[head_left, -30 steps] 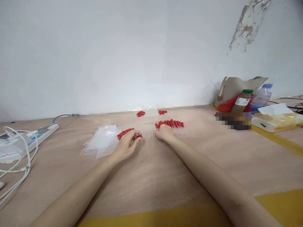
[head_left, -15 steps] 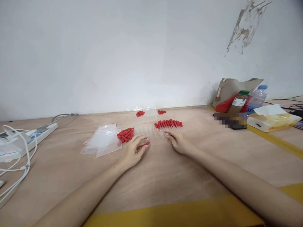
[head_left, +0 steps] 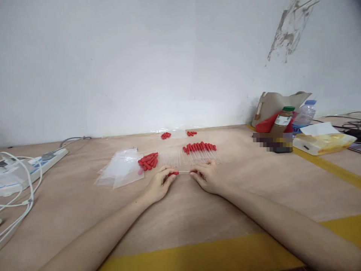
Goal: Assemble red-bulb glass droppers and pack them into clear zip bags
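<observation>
My left hand (head_left: 160,183) pinches a red rubber dropper bulb (head_left: 174,173) between thumb and fingers. A thin clear glass tube (head_left: 184,172) spans the gap between my hands, its left end at the bulb's mouth; how far it goes in cannot be made out. My right hand (head_left: 207,177) is closed on the tube's other end. Just beyond lie a row of loose glass tubes (head_left: 170,158) and, to its right, a row of droppers with red bulbs (head_left: 200,147). A pile of red bulbs (head_left: 148,162) rests beyond my left hand.
Clear plastic bags (head_left: 121,168) lie left of the bulb pile. More red bulbs (head_left: 166,136) sit by the wall. At the left is a power strip (head_left: 53,160) with white cables. Bottles (head_left: 282,119), a bag (head_left: 282,101) and a tissue pack (head_left: 324,140) stand at the right.
My right hand has drawn the glass tube from the rows toward me and lined it up with the red bulb. My left hand has stayed nearly in place, still holding the bulb.
</observation>
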The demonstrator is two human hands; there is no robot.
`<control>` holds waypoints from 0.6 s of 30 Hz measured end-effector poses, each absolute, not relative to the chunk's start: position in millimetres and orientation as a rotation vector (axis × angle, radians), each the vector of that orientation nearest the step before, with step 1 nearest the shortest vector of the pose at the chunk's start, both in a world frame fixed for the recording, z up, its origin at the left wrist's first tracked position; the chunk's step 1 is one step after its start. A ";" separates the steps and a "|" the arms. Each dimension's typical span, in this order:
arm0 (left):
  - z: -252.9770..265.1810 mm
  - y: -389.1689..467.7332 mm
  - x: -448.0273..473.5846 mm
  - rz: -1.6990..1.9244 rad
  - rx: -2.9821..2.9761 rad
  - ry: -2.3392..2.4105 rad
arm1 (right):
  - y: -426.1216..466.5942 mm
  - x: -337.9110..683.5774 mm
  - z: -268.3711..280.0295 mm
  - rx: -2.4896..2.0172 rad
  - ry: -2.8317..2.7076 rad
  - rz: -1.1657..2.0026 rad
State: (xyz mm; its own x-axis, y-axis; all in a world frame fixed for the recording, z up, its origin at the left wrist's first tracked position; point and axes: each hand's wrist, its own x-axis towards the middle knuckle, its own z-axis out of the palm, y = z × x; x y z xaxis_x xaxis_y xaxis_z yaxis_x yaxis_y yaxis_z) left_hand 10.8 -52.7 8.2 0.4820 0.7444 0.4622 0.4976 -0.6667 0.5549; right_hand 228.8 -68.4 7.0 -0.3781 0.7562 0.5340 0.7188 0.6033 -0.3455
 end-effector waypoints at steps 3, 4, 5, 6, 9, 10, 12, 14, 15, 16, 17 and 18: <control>7.7 -53.2 11.7 0.983 2.333 1.028 | -68.7 228.5 5.9 -1.135 -2.168 0.074; 7.1 -53.0 12.1 0.974 2.311 1.022 | -68.7 228.3 5.4 -1.126 -2.171 0.074; 6.4 -52.8 12.6 0.963 2.288 1.017 | -68.7 228.1 4.9 -1.116 -2.176 0.074; 5.6 -52.6 13.0 0.953 2.270 1.016 | -68.6 227.9 4.5 -1.107 -2.181 0.073; 3.8 -52.2 13.7 0.959 2.238 1.032 | -68.3 226.8 3.9 -1.084 -2.198 0.094; 3.6 -52.3 13.6 0.971 2.237 1.042 | -68.0 226.5 3.9 -1.079 -2.204 0.107; 3.7 -53.1 13.2 0.994 2.250 1.056 | -67.0 226.6 4.1 -1.069 -2.217 0.129; 4.6 -54.9 12.5 1.012 2.283 1.048 | -65.2 227.8 4.8 -1.058 -2.238 0.132; 5.3 -56.1 12.2 1.015 2.301 1.038 | -64.0 228.8 5.4 -1.053 -2.257 0.130; 6.2 -57.6 12.1 1.008 2.317 1.026 | -62.9 230.0 6.0 -1.046 -2.279 0.126; 7.2 -59.1 12.0 0.990 2.334 1.014 | -61.7 231.3 6.7 -1.037 -2.305 0.120; 8.3 -60.6 12.1 0.962 2.355 1.005 | -60.7 232.6 7.5 -1.023 -2.333 0.112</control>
State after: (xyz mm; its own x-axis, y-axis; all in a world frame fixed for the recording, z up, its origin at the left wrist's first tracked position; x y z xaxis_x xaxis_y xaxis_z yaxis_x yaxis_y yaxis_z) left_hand 12.1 -60.6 8.3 0.5035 0.7462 0.4354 0.4680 -0.6592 0.5885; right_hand 232.6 -60.7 7.5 -0.5355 0.6962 0.4781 0.6473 0.7020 -0.2971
